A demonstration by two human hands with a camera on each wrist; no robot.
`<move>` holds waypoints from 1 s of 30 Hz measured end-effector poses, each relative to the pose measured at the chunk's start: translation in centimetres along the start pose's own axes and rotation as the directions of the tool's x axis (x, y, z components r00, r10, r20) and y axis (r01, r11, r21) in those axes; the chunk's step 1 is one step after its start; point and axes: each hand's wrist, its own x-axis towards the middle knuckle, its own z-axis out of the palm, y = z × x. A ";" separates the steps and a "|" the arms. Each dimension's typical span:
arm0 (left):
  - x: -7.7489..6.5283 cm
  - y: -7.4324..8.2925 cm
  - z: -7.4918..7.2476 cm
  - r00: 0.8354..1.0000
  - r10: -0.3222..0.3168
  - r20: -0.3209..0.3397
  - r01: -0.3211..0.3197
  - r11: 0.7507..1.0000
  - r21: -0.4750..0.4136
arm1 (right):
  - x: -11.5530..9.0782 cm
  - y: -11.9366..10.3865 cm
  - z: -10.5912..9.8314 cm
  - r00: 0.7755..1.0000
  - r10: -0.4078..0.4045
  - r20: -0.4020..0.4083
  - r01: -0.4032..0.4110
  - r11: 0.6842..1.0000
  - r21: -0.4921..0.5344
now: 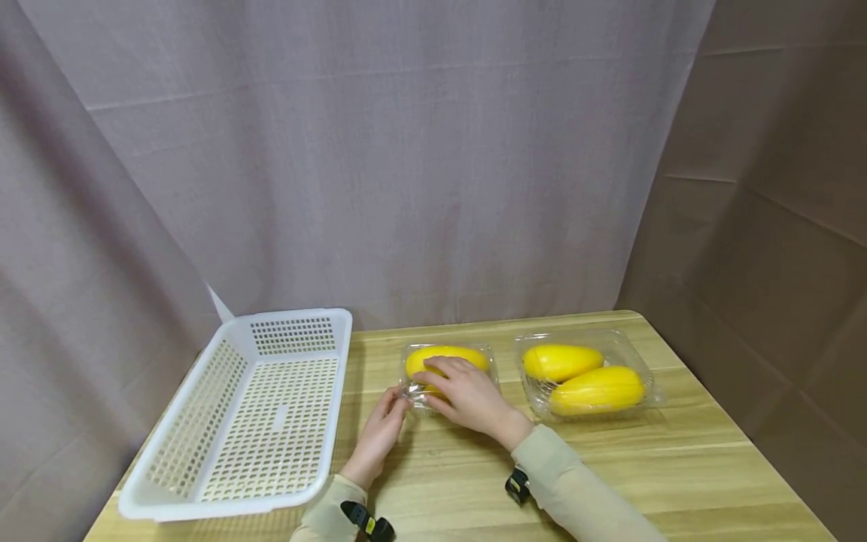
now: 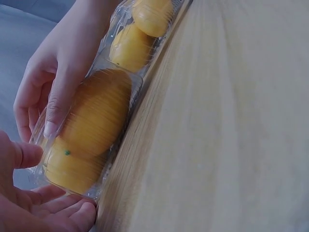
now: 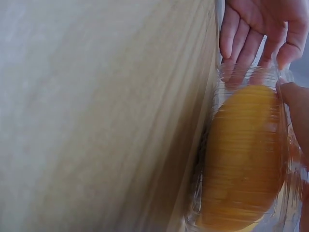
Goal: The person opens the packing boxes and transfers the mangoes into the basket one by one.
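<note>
Near the table's middle stands a clear plastic clamshell box (image 1: 492,361) with two yellow oval fruits (image 1: 447,352) inside, their exact kind unclear. My left hand (image 1: 381,435) is at the box's left end, pinching the corner of its rim between thumb and fingers. Its other fingers (image 3: 244,41) reach out low beside the end wall in the right wrist view. From the right, my right hand (image 1: 469,395) lies over the top, fingers spread on the lid and thumb near the front edge. It partly hides the nearer fruit. The lid looks down over the fruits.
A second clear box (image 1: 640,354) with two more yellow fruits (image 1: 596,390) stands to the right. On the left is a large white perforated plastic basket (image 1: 332,421). All stand on a wooden table (image 1: 447,482), with grey curtains (image 1: 433,165) behind and at both sides.
</note>
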 end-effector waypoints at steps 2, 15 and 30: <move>0.0 0.0 0.0 1.000 0.001 0.001 -0.001 1.000 0.013 | 0.0 0.0 0.0 1.000 -0.003 -0.004 0.003 1.000 0.001; -0.4 0.5 0.4 0.999 0.011 -0.045 -0.009 0.999 0.054 | 0.0 0.0 0.3 1.000 0.002 -0.023 -0.003 1.000 -0.010; -0.4 0.2 0.5 0.997 0.002 -0.080 0.001 0.999 0.038 | 0.2 -0.2 0.4 1.000 0.014 -0.012 -0.015 0.999 -0.043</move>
